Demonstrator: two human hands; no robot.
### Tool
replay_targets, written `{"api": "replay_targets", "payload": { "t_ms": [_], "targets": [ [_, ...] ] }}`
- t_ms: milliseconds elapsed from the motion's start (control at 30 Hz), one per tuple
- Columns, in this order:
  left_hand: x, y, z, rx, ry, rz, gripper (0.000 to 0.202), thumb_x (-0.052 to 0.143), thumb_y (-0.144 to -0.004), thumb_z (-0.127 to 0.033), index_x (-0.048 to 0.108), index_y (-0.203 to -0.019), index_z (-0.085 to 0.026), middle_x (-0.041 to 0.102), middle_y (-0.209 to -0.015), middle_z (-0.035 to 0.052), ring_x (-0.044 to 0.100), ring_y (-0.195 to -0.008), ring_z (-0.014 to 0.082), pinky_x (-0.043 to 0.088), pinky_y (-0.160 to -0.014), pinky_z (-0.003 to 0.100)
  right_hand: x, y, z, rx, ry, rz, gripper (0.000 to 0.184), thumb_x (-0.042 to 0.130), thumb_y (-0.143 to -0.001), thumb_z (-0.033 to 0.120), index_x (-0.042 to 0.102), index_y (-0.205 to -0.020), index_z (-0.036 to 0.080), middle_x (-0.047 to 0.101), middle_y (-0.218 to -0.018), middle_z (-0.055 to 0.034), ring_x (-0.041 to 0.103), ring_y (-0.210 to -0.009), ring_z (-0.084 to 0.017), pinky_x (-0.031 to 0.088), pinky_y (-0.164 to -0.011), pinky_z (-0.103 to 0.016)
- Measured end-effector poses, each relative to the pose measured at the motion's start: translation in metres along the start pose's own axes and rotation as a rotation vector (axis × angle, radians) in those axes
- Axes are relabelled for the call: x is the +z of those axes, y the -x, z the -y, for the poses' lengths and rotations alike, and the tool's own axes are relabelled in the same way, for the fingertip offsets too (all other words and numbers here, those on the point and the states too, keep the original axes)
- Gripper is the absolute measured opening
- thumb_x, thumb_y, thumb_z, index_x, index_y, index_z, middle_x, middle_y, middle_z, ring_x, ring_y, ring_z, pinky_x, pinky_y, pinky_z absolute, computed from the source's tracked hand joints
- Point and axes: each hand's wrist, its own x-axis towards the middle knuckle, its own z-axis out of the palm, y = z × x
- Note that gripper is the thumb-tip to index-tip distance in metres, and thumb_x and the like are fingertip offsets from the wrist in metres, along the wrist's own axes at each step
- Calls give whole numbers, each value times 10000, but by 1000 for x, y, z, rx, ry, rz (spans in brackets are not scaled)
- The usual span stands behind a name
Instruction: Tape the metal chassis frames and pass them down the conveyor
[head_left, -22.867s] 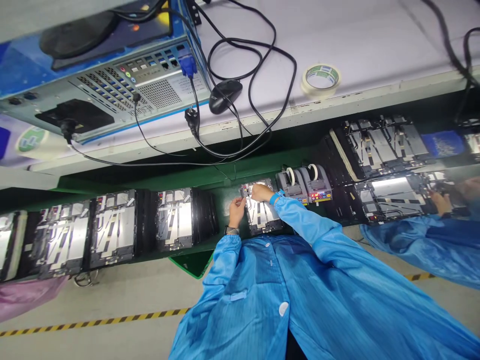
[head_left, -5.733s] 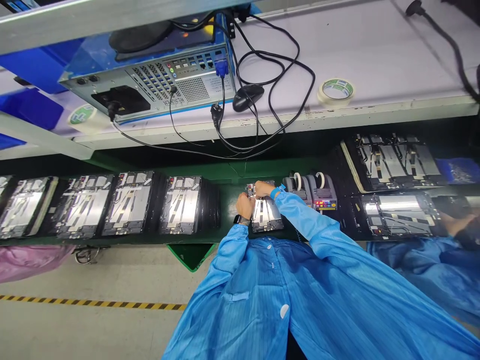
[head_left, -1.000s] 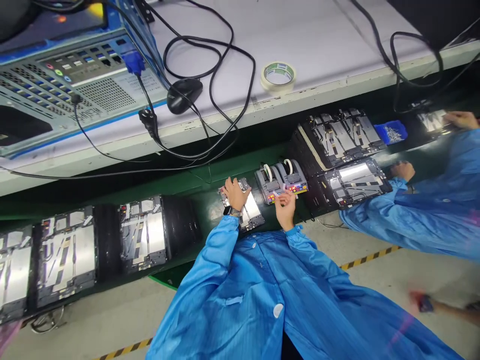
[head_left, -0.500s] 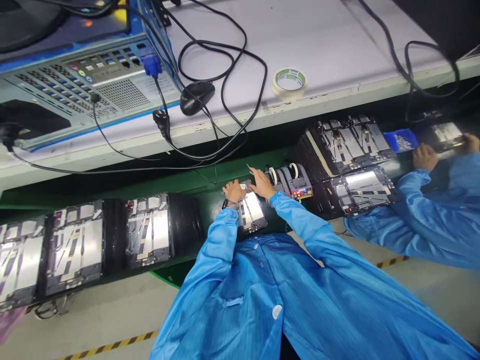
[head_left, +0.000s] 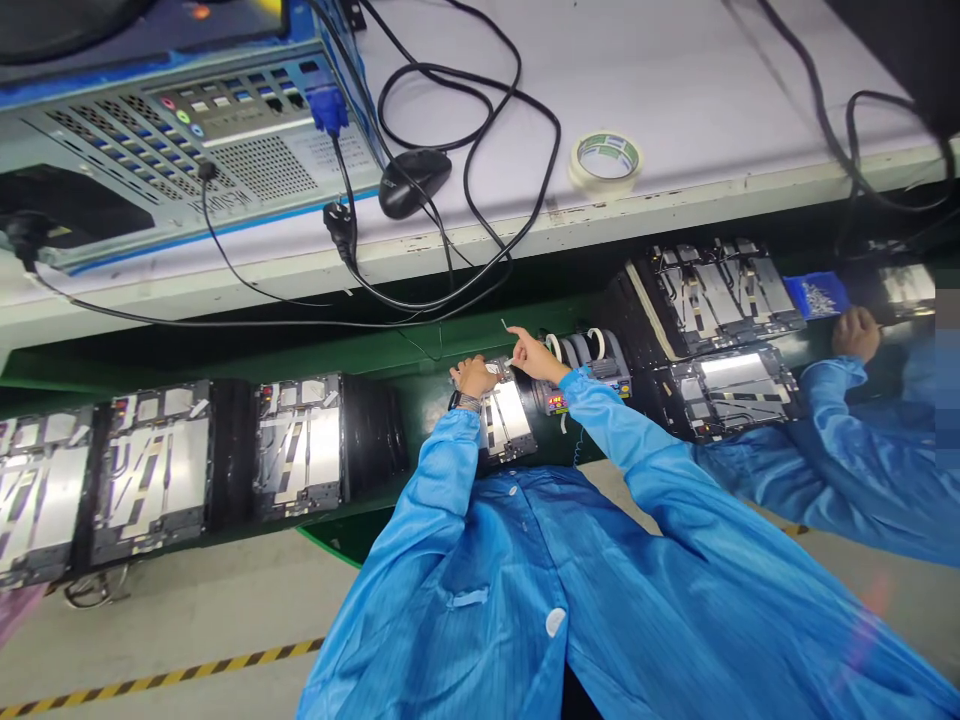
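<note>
On the green bench in front of me lies an opened tablet (head_left: 507, 420), its silver plate and flat cables exposed. My left hand (head_left: 474, 378) rests over its upper left part, fingers somewhat spread and lying on it. My right hand (head_left: 538, 358) is at the tablet's upper right corner, fingers pinched round a thin pale stick-like tool (head_left: 505, 323) whose end pokes up past the index finger. What the tool's other end touches is too small to make out. Just right of that hand stand tape dispensers (head_left: 600, 372) with white rolls, partly behind my forearm.
Several opened tablets (head_left: 300, 440) rest on black trays along the left, more (head_left: 739, 385) at right. A co-worker's hand (head_left: 856, 333) is near a blue tray (head_left: 817, 296) of small parts. The shelf above holds a computer case (head_left: 247, 165), mouse (head_left: 415, 183), cables and a tape roll (head_left: 606, 160).
My right hand has shifted slightly right and lower relative to the tablet, uncovering more of its top corner. My left hand stays on the tablet. The camera view has shifted a little.
</note>
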Motion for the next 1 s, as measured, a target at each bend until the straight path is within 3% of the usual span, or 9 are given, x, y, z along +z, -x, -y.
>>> {"api": "replay_targets", "payload": {
  "t_ms": [133, 400, 567, 767, 1000],
  "targets": [
    [-3, -2, 0, -9, 5, 25, 703, 763, -713, -590, 640, -1306, -234, 628, -1395, 183, 474, -1358, 396, 282, -1107, 529, 3, -9, -4, 8, -66, 213, 820, 638, -750, 56, 390, -1519, 197, 633, -755, 78, 577, -680, -119, 417, -664, -202],
    [-14, -7, 0, 4, 24, 89, 707, 806, -675, -568, 654, -1279, -235, 666, -1356, 162, 499, -1347, 397, 284, -1100, 537, 6, -23, -3, 10, -33, 294, 820, 656, -726, 30, 413, -1489, 202, 632, -729, 86, 579, -666, -123, 408, -630, -193],
    [-19, -8, -1, -4, 26, 116, 692, 830, -664, -543, 660, -1267, -249, 679, -1345, 141, 499, -1361, 389, 271, -1119, 539, 11, -26, 3, -4, 56, 286, 792, 661, -727, 13, 433, -1465, 187, 631, -713, 82, 602, -696, -142, 424, -656, -203],
    [-18, -8, 0, 3, 21, 104, 678, 821, -679, -576, 672, -1252, -248, 667, -1362, 151, 504, -1353, 390, 284, -1113, 545, 14, -25, 8, -6, 218, 257, 799, 649, -764, 17, 417, -1512, 171, 708, -807, 2, 662, -781, -209, 452, -714, -258],
    [-19, -7, 0, 9, 8, 120, 690, 816, -676, -602, 668, -1255, -257, 670, -1358, 147, 508, -1349, 395, 286, -1109, 553, 7, -17, 28, 54, 164, 206, 856, 786, -751, 128, 419, -1520, 209, 727, -839, -27, 694, -818, -252, 494, -805, -305]
  ]
}}
